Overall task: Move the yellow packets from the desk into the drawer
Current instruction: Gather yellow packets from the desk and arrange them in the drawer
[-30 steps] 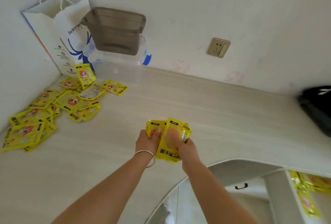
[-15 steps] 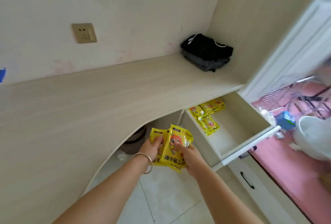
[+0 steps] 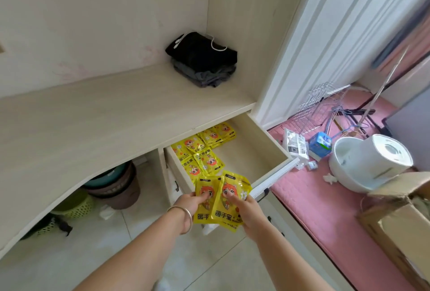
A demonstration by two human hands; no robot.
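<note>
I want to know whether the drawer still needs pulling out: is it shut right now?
No, the drawer stands pulled out under the desk, with yellow packets lying inside along its left side.

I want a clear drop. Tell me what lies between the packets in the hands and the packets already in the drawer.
In the head view, nothing: the held packets sit just above the drawer's near front corner, almost overlapping the nearest stored packets.

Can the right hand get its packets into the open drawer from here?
Probably yes: the right hand grips packets right at the drawer, which is pulled open, with bare floor beside the stored packets.
</note>
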